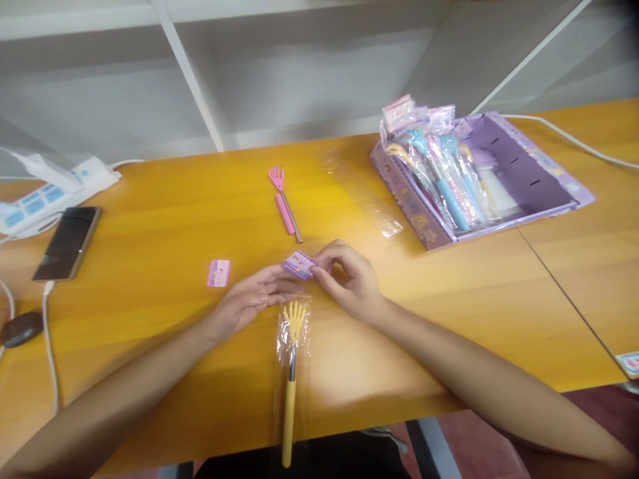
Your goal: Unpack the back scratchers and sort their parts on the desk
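Note:
Between finger and thumb, my right hand pinches a small purple printed card above the table. My left hand has its fingers stretched out; their tips reach the card's left side, and whether they touch it I cannot tell. Just below the hands lies a yellow back scratcher in a clear plastic sleeve, its claw end towards the card. A second printed card rests flat left of my left hand. Farther back is a pink back scratcher with its pink handle piece beside the metal rod.
At the back right, an open purple display box holds several bagged back scratchers. Clear plastic wrappers lie near its left side. On the left are a phone, a white power strip, a dark mouse and cables.

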Motion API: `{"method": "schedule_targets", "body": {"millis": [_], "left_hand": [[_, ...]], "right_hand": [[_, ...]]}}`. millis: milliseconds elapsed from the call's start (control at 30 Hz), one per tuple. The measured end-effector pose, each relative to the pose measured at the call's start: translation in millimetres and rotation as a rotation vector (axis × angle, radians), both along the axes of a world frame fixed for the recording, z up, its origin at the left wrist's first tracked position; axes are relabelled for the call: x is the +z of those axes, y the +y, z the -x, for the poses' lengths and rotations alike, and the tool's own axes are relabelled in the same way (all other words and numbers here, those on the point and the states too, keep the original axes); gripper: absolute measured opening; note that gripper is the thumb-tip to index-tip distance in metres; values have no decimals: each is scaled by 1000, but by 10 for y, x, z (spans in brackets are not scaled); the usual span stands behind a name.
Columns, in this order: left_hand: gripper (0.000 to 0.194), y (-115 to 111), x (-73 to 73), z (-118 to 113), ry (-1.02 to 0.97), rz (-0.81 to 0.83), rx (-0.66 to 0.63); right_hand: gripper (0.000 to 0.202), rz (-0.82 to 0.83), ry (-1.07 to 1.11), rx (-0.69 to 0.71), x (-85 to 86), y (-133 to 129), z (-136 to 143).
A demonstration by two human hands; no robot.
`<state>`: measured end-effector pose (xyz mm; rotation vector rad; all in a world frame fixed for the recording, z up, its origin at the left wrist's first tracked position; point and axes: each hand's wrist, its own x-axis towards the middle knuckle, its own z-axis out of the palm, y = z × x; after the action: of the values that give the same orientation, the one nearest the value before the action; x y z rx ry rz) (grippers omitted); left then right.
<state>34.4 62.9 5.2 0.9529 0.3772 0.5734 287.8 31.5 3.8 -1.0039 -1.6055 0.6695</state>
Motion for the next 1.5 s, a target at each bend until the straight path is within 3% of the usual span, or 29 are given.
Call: {"method": "schedule_targets", "body": {"millis": [233, 867, 1500], "left_hand": [[57, 17, -34, 35, 16, 57, -50], [56, 36, 46, 10, -38, 160, 18], [57, 4, 57, -11, -66, 99, 4]], "right_hand": [[15, -52, -65, 29, 11, -6, 5], [13, -46, -79, 35, 7, 1, -8], [17, -97, -122, 107, 22, 0, -17]]}}
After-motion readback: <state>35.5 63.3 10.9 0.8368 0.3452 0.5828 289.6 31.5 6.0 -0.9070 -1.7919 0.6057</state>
